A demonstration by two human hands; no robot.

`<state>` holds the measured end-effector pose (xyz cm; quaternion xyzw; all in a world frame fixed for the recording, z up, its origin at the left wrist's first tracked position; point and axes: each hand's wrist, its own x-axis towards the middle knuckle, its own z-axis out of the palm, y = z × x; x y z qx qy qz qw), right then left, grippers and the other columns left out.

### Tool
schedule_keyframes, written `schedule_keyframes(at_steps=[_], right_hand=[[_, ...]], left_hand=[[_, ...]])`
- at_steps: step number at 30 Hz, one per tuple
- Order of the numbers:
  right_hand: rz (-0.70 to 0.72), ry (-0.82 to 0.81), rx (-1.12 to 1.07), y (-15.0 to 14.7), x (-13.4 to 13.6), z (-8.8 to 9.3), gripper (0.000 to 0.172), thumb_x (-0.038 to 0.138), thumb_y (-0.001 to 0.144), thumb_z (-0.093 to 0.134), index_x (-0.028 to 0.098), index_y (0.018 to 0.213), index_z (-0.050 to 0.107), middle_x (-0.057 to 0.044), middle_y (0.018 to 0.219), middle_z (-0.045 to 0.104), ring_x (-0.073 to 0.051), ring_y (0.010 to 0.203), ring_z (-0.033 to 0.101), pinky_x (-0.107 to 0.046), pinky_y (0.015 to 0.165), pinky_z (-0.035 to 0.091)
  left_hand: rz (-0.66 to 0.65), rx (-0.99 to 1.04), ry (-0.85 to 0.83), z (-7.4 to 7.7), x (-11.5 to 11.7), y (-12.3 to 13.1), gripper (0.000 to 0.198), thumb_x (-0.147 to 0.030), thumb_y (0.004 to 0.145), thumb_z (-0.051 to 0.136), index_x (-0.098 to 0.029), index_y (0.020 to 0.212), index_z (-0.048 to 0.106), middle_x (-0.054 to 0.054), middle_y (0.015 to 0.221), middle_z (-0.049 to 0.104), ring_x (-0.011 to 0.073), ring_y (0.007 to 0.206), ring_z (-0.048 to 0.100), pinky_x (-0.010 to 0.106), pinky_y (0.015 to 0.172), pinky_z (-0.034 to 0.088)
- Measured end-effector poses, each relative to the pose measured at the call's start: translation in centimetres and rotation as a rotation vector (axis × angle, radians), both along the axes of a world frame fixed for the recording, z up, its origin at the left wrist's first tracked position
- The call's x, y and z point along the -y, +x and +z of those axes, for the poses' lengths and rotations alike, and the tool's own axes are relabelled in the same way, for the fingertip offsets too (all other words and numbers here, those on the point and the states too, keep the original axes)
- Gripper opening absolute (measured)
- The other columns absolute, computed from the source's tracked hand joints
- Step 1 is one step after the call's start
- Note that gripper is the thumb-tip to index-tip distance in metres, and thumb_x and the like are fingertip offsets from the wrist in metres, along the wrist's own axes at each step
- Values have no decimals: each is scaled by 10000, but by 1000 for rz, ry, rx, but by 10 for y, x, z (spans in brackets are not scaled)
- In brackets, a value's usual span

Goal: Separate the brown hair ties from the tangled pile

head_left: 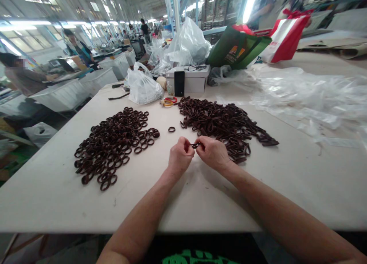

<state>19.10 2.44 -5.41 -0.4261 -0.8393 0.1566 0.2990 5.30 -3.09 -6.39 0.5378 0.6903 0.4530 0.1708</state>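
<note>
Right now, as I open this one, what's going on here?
At a pale table, someone pinches a small dark brown piece between the left grip and the right grip. To the left lies a heap of round rings; to the right, partly behind the right grip, a heap of flattened loops. A single ring lies apart from both heaps. Whether the held piece forms a closed ring is too small to tell.

On my remote feed I see dark brown loops (212,117) and dark brown rings (111,136), an off-white table (286,195), a green bag (249,52) with an orange emblem (234,54), and a red-and-white striped bag (289,38).
</note>
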Motion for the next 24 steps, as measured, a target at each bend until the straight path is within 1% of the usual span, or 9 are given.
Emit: schedule_keyframes(at_steps=[5, 7, 9, 12, 15, 17, 20, 22, 24], right_hand=[[107, -228, -198, 3, -5, -4, 52, 223, 744, 539, 184, 760, 569, 9, 681, 596, -122, 588, 508, -231, 561, 354], [174, -331, -282, 4, -9, -4, 90, 271, 754, 549, 181, 763, 554, 18, 676, 583, -109, 557, 484, -221, 532, 352], [224, -354, -296, 10, -14, -1, 136, 315, 774, 556, 180, 793, 561, 19, 681, 584, -105, 540, 469, -220, 516, 347], [152, -205, -199, 25, -28, 8, 134, 304, 808, 549, 181, 815, 603, 3, 699, 608, -116, 566, 492, -233, 549, 358], [-32, -23, -48, 42, -42, 16, 120, 249, 818, 554, 192, 812, 659, -16, 733, 645, -139, 617, 534, -256, 589, 361], [-100, 37, 61, 49, -45, 18, 129, 243, 828, 562, 205, 823, 685, -25, 771, 669, -157, 652, 558, -266, 589, 350], [-50, 52, 243, 52, -42, 19, 131, 219, 829, 573, 228, 837, 704, -21, 837, 684, -171, 710, 587, -267, 586, 342], [13, 49, 355, 53, -38, 18, 161, 165, 796, 591, 242, 869, 712, -20, 887, 679, -170, 737, 594, -264, 586, 344], [22, 56, 441, 53, -37, 16, 216, 116, 769, 595, 241, 895, 719, -33, 925, 667, -173, 756, 596, -264, 581, 341]], left_hand=[[-8, 1, -15, -1, 1, -1, 77, -181, 774, 529, -222, 802, 470, -55, 574, 563, 128, 518, 606, 204, 521, 410], [-15, 24, -20, 0, 1, -3, 75, -178, 775, 526, -218, 805, 470, -56, 566, 571, 128, 505, 614, 198, 507, 420], [3, 54, -20, 3, 0, -11, 72, -179, 775, 529, -211, 811, 475, -57, 563, 579, 127, 503, 627, 191, 502, 436], [142, 93, 56, 12, -1, -41, 94, -212, 781, 550, -199, 843, 481, -53, 595, 591, 124, 494, 630, 183, 480, 456], [373, 137, 259, 25, 2, -83, 231, -315, 798, 597, -189, 937, 461, -56, 640, 584, 100, 415, 568, 174, 399, 422], [474, 150, 365, 32, 5, -104, 297, -364, 807, 607, -182, 974, 443, -64, 647, 567, 81, 378, 524, 164, 364, 392], [461, 150, 382, 35, 7, -109, 277, -359, 822, 589, -180, 983, 452, -62, 665, 564, 65, 387, 514, 151, 375, 399], [377, 149, 347, 33, 7, -97, 267, -345, 815, 596, -183, 987, 473, -57, 684, 566, 64, 421, 531, 153, 405, 427], [265, 149, 303, 29, 5, -79, 268, -338, 805, 611, -188, 994, 494, -54, 695, 561, 70, 459, 547, 161, 435, 451]])
